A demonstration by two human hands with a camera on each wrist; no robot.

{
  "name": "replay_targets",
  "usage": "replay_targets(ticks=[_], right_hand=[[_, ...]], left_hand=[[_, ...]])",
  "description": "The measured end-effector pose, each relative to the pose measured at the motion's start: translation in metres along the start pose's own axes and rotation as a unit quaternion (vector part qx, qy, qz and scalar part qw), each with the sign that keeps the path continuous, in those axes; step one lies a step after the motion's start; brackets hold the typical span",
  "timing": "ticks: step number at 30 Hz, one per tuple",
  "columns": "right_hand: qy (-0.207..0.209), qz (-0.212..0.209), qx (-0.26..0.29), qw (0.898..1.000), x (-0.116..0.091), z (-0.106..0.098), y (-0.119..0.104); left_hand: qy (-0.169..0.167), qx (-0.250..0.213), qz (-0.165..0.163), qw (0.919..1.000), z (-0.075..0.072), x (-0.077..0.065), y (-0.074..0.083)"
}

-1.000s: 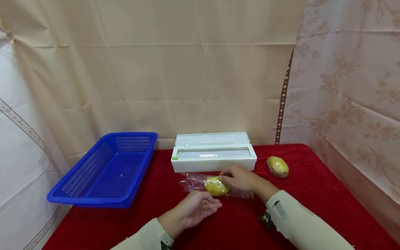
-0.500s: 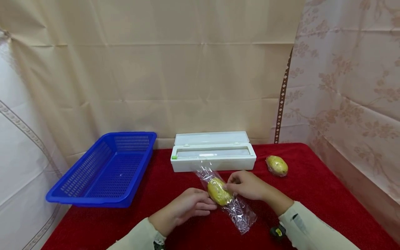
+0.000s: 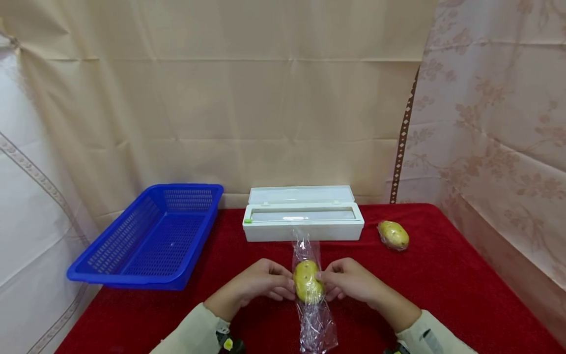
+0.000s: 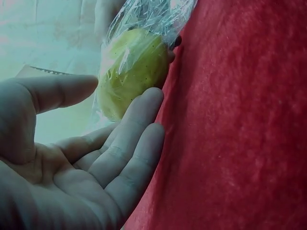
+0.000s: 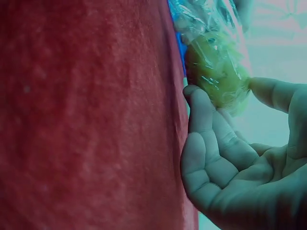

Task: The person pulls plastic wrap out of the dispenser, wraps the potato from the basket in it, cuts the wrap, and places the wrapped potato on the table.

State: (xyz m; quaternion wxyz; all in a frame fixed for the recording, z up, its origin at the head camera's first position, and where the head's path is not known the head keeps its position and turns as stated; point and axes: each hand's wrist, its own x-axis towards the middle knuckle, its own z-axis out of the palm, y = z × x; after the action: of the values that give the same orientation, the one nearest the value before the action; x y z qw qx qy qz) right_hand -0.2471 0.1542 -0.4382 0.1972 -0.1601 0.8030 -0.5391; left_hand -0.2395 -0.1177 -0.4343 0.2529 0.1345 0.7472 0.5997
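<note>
A yellow potato [image 3: 308, 281] lies on the red cloth in front of the white box, inside a strip of clear plastic film [image 3: 316, 324] whose loose ends stretch toward the box and toward the person. From the left side, my left hand [image 3: 261, 282] holds the potato, its thumb at the upper edge and fingertips against the lower side in the left wrist view. Opposite it, my right hand [image 3: 353, 282] grips the right side between thumb and curled fingers. The right wrist view shows the film wrinkled over the potato [image 5: 218, 72].
Behind the hands stands a white cling film box [image 3: 303, 231] with its lid raised. A second film-wrapped potato [image 3: 393, 234] lies at the right. To the left is a blue perforated basket [image 3: 132, 282]. Cloth curtains [image 3: 265, 108] enclose the red-covered table [image 3: 442, 275].
The potato and film have turned from lying crosswise to pointing toward the person, and have shifted slightly nearer. My left hand has changed from lying relaxed beside the potato to holding its side.
</note>
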Motion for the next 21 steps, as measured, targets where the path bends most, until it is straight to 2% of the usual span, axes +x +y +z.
replay_targets(ticks=[8, 15, 18, 21], right_hand=[[-0.013, -0.001, 0.007, 1.000, -0.001, 0.008, 0.012], [0.005, -0.013, -0.025, 1.000, 0.000, 0.009, 0.010], [0.010, -0.015, -0.043, 0.999, -0.001, 0.004, 0.006], [0.006, -0.034, -0.070, 0.997, -0.004, -0.001, 0.002]], left_hand=[[-0.001, 0.016, -0.012, 0.9998, 0.000, -0.003, -0.011], [-0.002, 0.047, -0.004, 0.9989, -0.003, -0.001, -0.010], [0.004, 0.091, 0.008, 0.9958, -0.002, 0.000, -0.006], [0.028, 0.176, 0.041, 0.9831, 0.001, -0.001, -0.003]])
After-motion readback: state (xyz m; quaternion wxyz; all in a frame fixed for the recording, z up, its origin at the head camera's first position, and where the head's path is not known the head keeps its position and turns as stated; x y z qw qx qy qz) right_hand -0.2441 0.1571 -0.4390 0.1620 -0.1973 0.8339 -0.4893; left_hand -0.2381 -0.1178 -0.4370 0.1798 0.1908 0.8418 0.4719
